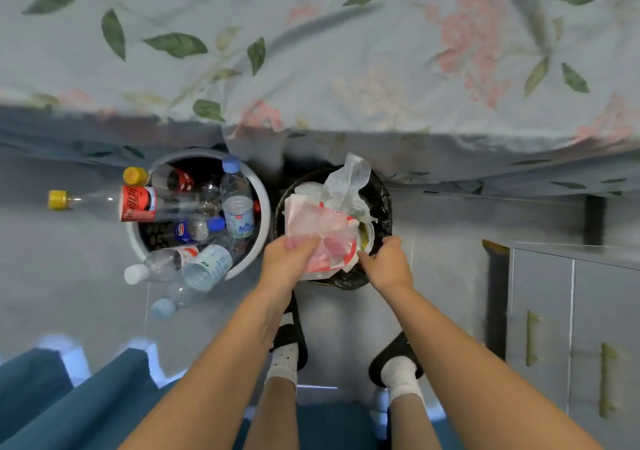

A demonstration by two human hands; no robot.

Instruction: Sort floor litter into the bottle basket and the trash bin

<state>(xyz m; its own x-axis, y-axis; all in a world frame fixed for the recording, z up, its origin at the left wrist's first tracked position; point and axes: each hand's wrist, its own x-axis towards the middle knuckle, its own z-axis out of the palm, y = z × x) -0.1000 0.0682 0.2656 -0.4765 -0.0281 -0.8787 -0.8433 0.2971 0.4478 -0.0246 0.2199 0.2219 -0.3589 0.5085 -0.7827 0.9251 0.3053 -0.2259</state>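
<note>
A crumpled pink-and-white plastic wrapper (pixel 320 238) is being pinched by the left hand (pixel 289 259) over the black-lined trash bin (pixel 381 207), whose rim is being gripped by the right hand (pixel 389 262); light, limp and slippery, it is probably best bunched.

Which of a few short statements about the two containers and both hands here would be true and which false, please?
1. The left hand pinches a pink and white plastic wrapper over the black-lined trash bin. True.
2. The right hand holds a bottle. False: it grips the bin's near rim.
3. The round white basket holds plastic bottles. True.
4. The trash bin stands left of the basket. False: it stands to its right.
5. The red-labelled clear bottle with a yellow cap stands upright inside the basket. False: it lies sideways, sticking out over the rim.
</note>
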